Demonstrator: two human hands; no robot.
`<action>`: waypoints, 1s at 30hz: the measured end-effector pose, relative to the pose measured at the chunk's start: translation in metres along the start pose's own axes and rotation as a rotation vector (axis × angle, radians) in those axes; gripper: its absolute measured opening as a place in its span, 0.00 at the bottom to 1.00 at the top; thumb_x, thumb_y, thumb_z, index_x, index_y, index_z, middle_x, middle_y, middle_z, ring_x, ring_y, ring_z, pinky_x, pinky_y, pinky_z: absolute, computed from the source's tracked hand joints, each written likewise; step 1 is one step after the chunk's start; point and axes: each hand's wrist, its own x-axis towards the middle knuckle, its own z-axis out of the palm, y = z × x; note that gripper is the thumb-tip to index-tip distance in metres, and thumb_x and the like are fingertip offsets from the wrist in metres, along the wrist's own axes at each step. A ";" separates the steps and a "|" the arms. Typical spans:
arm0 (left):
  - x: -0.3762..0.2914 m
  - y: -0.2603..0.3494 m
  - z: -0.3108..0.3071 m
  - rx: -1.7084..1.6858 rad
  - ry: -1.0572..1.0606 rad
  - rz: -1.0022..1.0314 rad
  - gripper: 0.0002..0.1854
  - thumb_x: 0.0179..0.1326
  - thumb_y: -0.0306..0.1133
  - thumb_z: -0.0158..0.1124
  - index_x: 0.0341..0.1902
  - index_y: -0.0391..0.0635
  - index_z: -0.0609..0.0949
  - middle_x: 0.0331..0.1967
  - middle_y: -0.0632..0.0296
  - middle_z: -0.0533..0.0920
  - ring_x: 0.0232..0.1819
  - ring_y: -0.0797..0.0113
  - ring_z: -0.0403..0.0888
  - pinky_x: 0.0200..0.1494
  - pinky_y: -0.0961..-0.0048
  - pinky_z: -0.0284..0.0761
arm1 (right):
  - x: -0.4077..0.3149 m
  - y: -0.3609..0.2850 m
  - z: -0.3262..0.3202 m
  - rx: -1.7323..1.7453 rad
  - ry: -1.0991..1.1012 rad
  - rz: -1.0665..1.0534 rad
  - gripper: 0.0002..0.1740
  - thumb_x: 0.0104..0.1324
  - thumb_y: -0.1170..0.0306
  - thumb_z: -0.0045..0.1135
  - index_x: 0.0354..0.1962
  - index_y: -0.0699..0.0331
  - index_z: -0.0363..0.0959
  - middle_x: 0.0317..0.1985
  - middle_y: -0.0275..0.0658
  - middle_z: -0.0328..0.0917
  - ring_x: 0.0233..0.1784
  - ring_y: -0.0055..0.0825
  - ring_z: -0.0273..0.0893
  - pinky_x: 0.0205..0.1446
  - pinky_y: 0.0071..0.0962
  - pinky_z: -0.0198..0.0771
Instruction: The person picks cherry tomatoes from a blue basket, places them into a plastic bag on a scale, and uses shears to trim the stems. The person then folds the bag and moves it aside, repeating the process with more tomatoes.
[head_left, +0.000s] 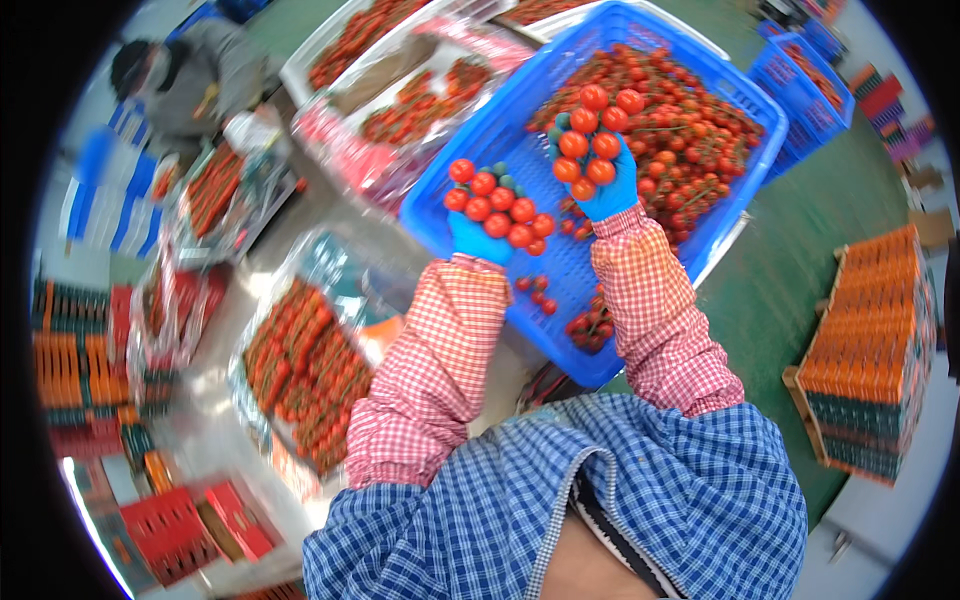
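My left hand (478, 238), in a blue glove, holds a bunch of red vine tomatoes (499, 201) over the left side of a blue plastic crate (450, 150). Gloved the same way, my right hand (616, 184) grips a second tomato bunch (574, 144) above the crate's middle. Green tips, perhaps glove fingertips, show behind both bunches. A heap of vine tomatoes (690, 135) fills the crate's far right part, and small clusters (591, 328) lie near its close end. Left of my arms, a plastic-lined box (307, 375) holds rows of vine tomatoes.
Plastic-wrapped tomato boxes (431, 101) stand beyond the crate to the left. A person in grey (214, 71) bends over another lined tomato box (214, 187). Orange crates (862, 315) are stacked on a pallet at right. Red boxes (169, 525) sit at lower left.
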 end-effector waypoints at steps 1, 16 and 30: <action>-0.016 0.002 0.001 -0.094 0.067 0.051 0.19 0.64 0.44 0.39 0.46 0.43 0.72 0.41 0.58 0.76 0.43 0.61 0.73 0.48 0.61 0.72 | -0.006 0.017 0.005 -0.056 -0.020 0.033 0.24 0.65 0.58 0.36 0.54 0.64 0.60 0.53 0.47 0.67 0.50 0.41 0.70 0.53 0.39 0.69; -0.287 0.218 -0.039 1.043 0.294 0.649 0.28 0.57 0.38 0.59 0.61 0.49 0.64 0.50 0.60 0.72 0.45 0.68 0.74 0.42 0.76 0.75 | -0.017 0.295 0.118 -1.117 -0.587 0.337 0.21 0.63 0.72 0.42 0.55 0.54 0.65 0.34 0.38 0.74 0.36 0.28 0.72 0.43 0.25 0.69; -0.290 0.283 -0.063 2.240 0.286 0.457 0.29 0.58 0.35 0.53 0.63 0.43 0.61 0.63 0.56 0.60 0.65 0.59 0.55 0.65 0.64 0.48 | 0.011 0.204 0.085 -2.022 -0.891 -0.033 0.16 0.60 0.62 0.48 0.45 0.57 0.72 0.40 0.39 0.76 0.40 0.33 0.74 0.43 0.30 0.69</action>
